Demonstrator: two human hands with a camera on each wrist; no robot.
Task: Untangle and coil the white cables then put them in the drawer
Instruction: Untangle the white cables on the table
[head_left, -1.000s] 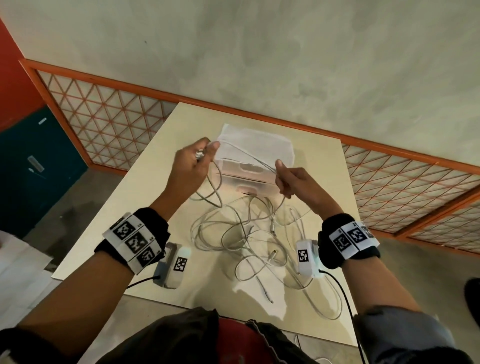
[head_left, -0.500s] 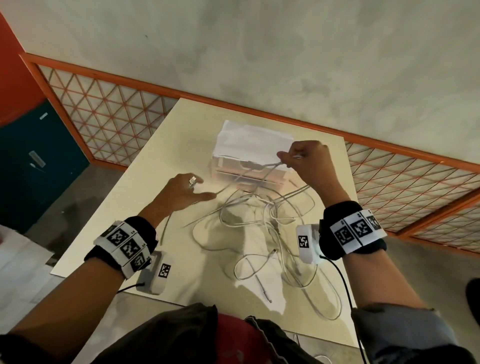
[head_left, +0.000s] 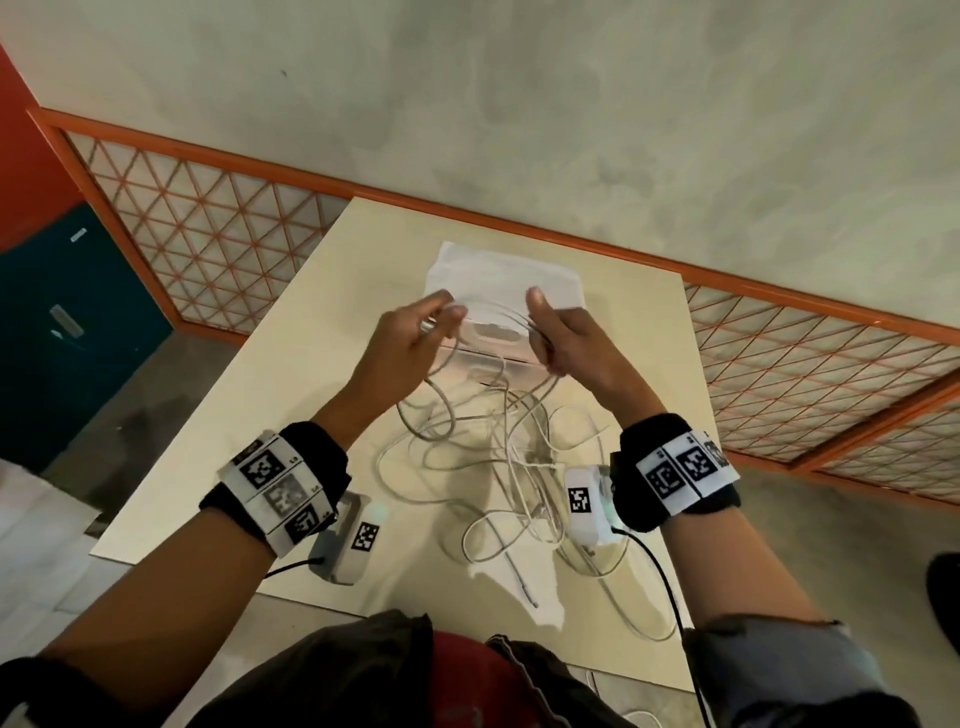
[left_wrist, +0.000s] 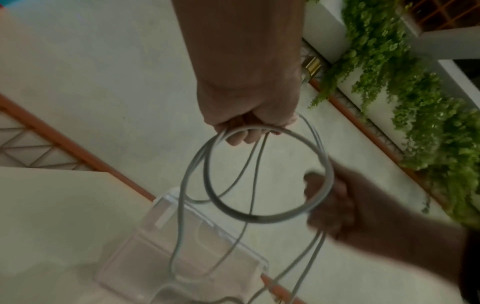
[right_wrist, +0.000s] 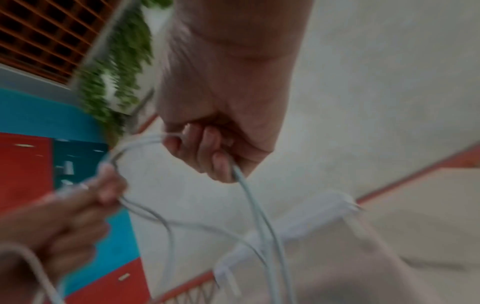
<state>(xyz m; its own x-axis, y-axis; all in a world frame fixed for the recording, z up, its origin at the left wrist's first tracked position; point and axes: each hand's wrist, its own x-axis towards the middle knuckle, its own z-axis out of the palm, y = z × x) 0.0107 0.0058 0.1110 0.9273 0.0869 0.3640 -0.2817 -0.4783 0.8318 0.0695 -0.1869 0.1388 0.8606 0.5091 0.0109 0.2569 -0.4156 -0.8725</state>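
Cables (head_left: 498, 467): white, tangled heap mid-tabletop, running toward the near edge; one strand trails past the near-right corner. Part of one cable is lifted off the heap into a loop (left_wrist: 267, 174), held in the air between both hands above the drawer unit.

Left hand (head_left: 410, 343): grip closed on the loop's left side, fingers (left_wrist: 244, 135) curled round several strands; something small and metallic shows at the fingertips in the head view, too small to identify.

Right hand (head_left: 566, 343): grip clenched on the loop's right side, thumb up, strands running through the fist and hanging down to the heap (right_wrist: 259, 216). Right wrist view is blurred.

Drawer unit (head_left: 498, 291): clear/white plastic, at the tabletop's far edge, directly behind the hands. Cannot tell if a drawer is open.

Tabletop (head_left: 291, 395): cream, square, far edge against an orange rail (head_left: 779, 291) with lattice panels below it.

Wrist bands (head_left: 280, 483) with black-and-white markers on both wrists, each with a white camera module (head_left: 584, 504) on the underside, black leads running back to the person.

Background: grey wall, teal and red panels to the left, green hanging plants (left_wrist: 415, 102) in the wrist views.
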